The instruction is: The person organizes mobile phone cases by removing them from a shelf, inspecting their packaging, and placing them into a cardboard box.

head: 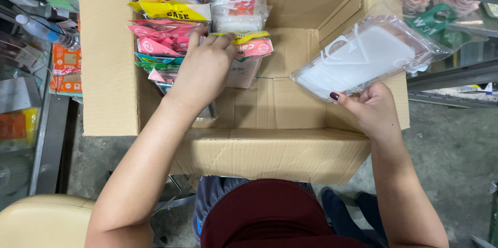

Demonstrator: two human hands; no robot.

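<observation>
My left hand [205, 69] reaches into the open cardboard box [270, 149], fingers curled over the upright row of flat packets [166, 40] in pink, yellow and green with glossy card headers, gripping the front one at its top edge, perhaps to tip the stack and keep it from slumping into the bare half of the box. My right hand [371, 108] pinches a clear, crinkly plastic sleeve [363, 53] with a pale rectangular case inside by its lower corner, held tilted above the box's right wall, apart from the row.
</observation>
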